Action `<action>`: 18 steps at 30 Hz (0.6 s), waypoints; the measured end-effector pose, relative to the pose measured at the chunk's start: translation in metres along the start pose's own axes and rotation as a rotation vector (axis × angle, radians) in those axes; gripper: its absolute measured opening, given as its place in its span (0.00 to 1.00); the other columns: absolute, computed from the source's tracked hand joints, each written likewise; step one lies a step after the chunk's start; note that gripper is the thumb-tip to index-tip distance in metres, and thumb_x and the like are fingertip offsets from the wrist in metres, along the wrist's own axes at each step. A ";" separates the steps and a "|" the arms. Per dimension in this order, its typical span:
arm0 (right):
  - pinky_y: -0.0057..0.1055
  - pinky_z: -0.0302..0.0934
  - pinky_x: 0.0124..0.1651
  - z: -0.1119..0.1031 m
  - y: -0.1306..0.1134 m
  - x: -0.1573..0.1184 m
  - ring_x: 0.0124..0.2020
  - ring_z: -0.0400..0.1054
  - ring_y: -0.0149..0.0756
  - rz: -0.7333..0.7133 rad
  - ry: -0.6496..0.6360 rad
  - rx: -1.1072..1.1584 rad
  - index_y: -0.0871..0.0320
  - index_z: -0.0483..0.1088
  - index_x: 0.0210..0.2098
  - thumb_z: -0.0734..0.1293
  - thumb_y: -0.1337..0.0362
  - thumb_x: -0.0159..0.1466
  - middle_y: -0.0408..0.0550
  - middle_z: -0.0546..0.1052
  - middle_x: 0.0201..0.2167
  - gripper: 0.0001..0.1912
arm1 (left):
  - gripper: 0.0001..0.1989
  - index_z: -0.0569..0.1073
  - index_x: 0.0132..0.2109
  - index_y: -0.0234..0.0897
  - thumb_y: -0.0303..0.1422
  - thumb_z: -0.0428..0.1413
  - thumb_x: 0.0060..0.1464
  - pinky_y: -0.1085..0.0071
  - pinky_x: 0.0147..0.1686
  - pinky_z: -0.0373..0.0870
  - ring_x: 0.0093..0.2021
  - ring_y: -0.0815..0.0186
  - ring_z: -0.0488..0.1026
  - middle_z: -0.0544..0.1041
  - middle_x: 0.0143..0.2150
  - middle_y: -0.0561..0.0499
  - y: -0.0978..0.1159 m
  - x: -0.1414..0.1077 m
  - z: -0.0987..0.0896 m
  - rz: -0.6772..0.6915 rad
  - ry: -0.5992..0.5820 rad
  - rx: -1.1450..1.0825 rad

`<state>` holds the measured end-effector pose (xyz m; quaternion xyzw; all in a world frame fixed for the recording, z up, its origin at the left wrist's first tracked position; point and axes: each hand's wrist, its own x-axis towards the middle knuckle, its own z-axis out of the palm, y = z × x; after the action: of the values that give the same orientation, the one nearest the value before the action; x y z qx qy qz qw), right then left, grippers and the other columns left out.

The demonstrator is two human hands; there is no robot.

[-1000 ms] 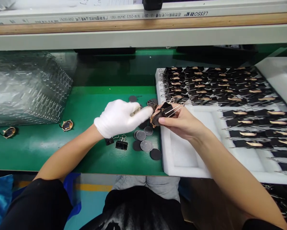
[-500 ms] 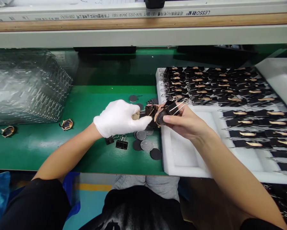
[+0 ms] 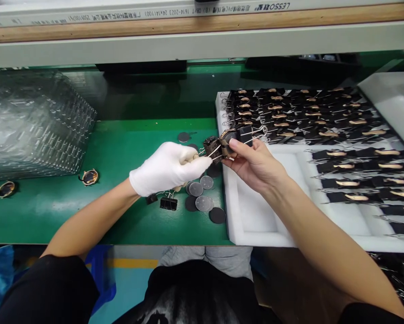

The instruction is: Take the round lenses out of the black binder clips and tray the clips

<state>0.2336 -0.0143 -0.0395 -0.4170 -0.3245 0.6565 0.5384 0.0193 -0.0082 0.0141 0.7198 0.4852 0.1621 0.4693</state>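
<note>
Green bench, two-handed pinch going on right over it
So, white foam tray sits just right of the fingertips, holding rows of black-clipped pieces, and a tall stack of clear plastic trays is well off to their left. Left hand, white glove, has thumb and fingers pinching the wire handles of a black clip; bare right hand grips a gold-rimmed piece, thumb pressed on it. That piece is between the two sets of fingertips — second clip on its right side, can't tell how far the left one bites. Two round gold-rimmed parts lie well left of the gloved fingers, gray and black discs on their near side, loose clips just beside the glove.
</note>
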 end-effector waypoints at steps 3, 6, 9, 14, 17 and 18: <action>0.38 0.73 0.54 -0.001 0.001 -0.001 0.45 0.78 0.36 -0.004 -0.018 -0.005 0.50 0.76 0.34 0.84 0.58 0.51 0.39 0.83 0.38 0.17 | 0.21 0.65 0.22 0.38 0.43 0.56 0.59 0.78 0.14 0.58 0.13 0.74 0.63 0.64 0.13 0.59 -0.003 0.002 0.000 0.001 -0.008 -0.019; 0.39 0.72 0.52 -0.001 0.000 -0.001 0.42 0.78 0.36 0.013 -0.006 -0.038 0.51 0.76 0.33 0.84 0.56 0.50 0.39 0.83 0.36 0.18 | 0.22 0.65 0.22 0.37 0.43 0.56 0.60 0.78 0.14 0.58 0.13 0.74 0.64 0.65 0.13 0.59 -0.005 0.002 0.000 0.006 -0.015 -0.010; 0.37 0.72 0.48 0.000 -0.002 -0.001 0.40 0.77 0.35 0.026 0.019 -0.069 0.51 0.76 0.34 0.85 0.57 0.47 0.40 0.83 0.37 0.21 | 0.22 0.65 0.22 0.37 0.43 0.56 0.60 0.79 0.14 0.58 0.13 0.74 0.65 0.65 0.12 0.59 -0.005 0.002 0.000 0.008 -0.028 -0.005; 0.34 0.70 0.44 -0.001 -0.002 0.000 0.38 0.75 0.33 0.085 -0.014 -0.027 0.52 0.76 0.34 0.87 0.59 0.43 0.40 0.82 0.36 0.23 | 0.22 0.67 0.23 0.37 0.45 0.55 0.61 0.77 0.17 0.62 0.15 0.73 0.66 0.68 0.13 0.58 -0.004 0.001 0.003 0.004 -0.025 -0.027; 0.33 0.70 0.43 0.000 0.000 -0.001 0.37 0.75 0.33 0.105 -0.006 0.000 0.53 0.77 0.33 0.87 0.58 0.43 0.40 0.82 0.35 0.23 | 0.23 0.68 0.24 0.37 0.46 0.55 0.62 0.76 0.19 0.62 0.15 0.73 0.66 0.69 0.14 0.58 -0.004 0.002 0.003 0.004 -0.038 -0.006; 0.33 0.71 0.44 0.001 0.000 -0.001 0.38 0.75 0.33 0.102 -0.005 -0.004 0.53 0.77 0.34 0.87 0.58 0.43 0.40 0.83 0.36 0.23 | 0.22 0.68 0.24 0.37 0.46 0.55 0.62 0.76 0.19 0.62 0.15 0.73 0.66 0.69 0.14 0.58 -0.004 0.002 0.002 -0.003 -0.043 0.004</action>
<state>0.2327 -0.0152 -0.0393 -0.4323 -0.3058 0.6834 0.5026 0.0192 -0.0069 0.0089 0.7234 0.4762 0.1450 0.4785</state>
